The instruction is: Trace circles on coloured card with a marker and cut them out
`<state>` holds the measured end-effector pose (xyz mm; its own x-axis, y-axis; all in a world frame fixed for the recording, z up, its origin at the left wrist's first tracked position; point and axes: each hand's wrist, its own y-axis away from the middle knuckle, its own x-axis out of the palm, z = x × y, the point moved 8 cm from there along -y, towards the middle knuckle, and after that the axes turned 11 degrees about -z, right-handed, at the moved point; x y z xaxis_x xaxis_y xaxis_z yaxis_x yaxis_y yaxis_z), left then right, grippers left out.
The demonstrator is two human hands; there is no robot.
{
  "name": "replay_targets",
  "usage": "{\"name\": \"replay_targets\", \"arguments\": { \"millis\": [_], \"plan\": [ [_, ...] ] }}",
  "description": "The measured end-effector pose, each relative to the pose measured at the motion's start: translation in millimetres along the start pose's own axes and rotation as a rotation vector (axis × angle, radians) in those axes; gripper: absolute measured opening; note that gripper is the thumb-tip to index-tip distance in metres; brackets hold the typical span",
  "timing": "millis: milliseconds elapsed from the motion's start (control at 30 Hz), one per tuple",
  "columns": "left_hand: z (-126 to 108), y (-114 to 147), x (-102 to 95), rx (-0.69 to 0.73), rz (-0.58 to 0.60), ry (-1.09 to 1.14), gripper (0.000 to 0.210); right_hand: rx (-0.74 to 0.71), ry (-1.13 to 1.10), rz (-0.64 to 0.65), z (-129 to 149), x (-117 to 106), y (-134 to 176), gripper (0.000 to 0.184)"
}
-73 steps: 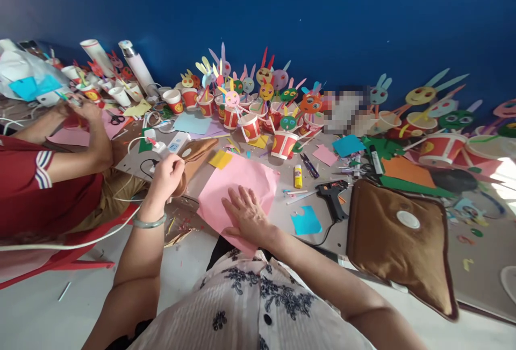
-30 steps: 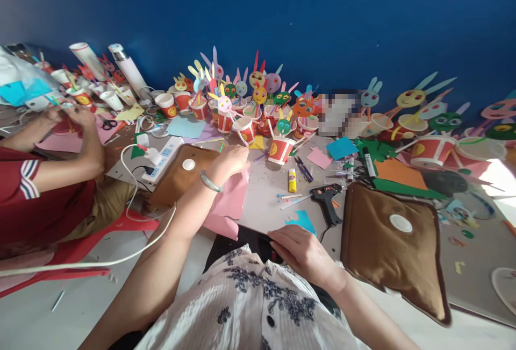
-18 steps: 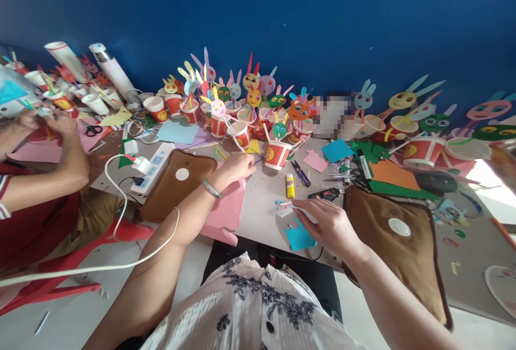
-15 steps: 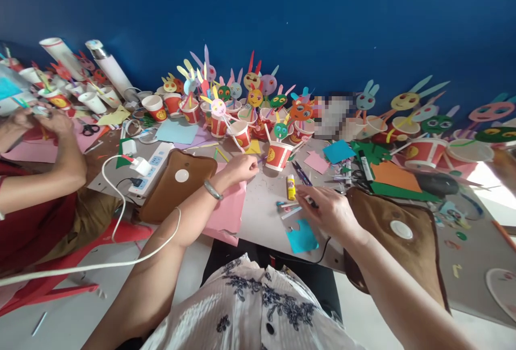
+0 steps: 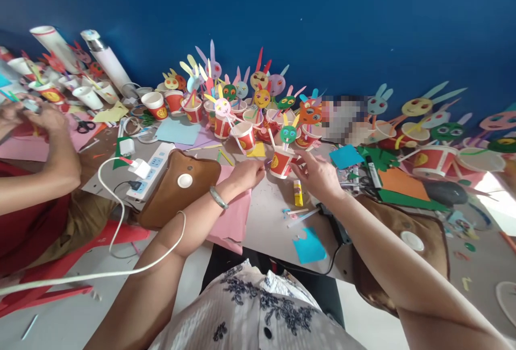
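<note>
A red and white paper cup (image 5: 281,163) stands upright at the middle of the table, with a green rabbit face (image 5: 288,134) above its rim. My right hand (image 5: 320,177) is at the cup's right side, thumb and forefinger on its edge. At the cup's left is my left hand (image 5: 250,174), its fingers pinched together. A thin purple bit shows near its fingertips, too small to name. Nearer me lie a yellow glue stick (image 5: 298,194), white strips (image 5: 302,218) and a notched blue paper (image 5: 309,245). A black corded tool (image 5: 335,225) rests below my right wrist.
Several cups with paper rabbit faces (image 5: 262,97) line the blue wall. Brown cushion-like pads (image 5: 177,191) flank my arms, beside a power strip (image 5: 152,172). A white cable (image 5: 121,199) crosses my left forearm. Another person's hands (image 5: 44,119) work at far left.
My right hand has let go of the black tool, now on the table, and moved up to the cup. The cup has shifted slightly nearer. My left hand stays closed, a little closer to it.
</note>
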<state>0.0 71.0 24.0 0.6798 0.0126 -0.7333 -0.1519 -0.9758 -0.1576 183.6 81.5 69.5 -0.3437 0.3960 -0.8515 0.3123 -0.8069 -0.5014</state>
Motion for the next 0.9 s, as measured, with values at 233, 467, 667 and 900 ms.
{"name": "replay_targets", "arguments": {
  "millis": [233,467,667,900],
  "plan": [
    [-2,0,4.2,-0.031,0.067,0.199,0.039,-0.167,0.082,-0.041,31,-15,27,0.032],
    [-5,-3,18.5,-0.018,0.136,0.404,0.046,-0.182,0.049,-0.02,41,-13,36,0.029],
    [-2,-3,17.1,-0.06,0.082,0.475,0.055,-0.17,0.014,0.015,37,-15,42,0.031],
    [0,-2,28.1,-0.067,0.046,0.655,0.055,-0.19,0.023,0.029,38,-20,58,0.039]
  ]
}}
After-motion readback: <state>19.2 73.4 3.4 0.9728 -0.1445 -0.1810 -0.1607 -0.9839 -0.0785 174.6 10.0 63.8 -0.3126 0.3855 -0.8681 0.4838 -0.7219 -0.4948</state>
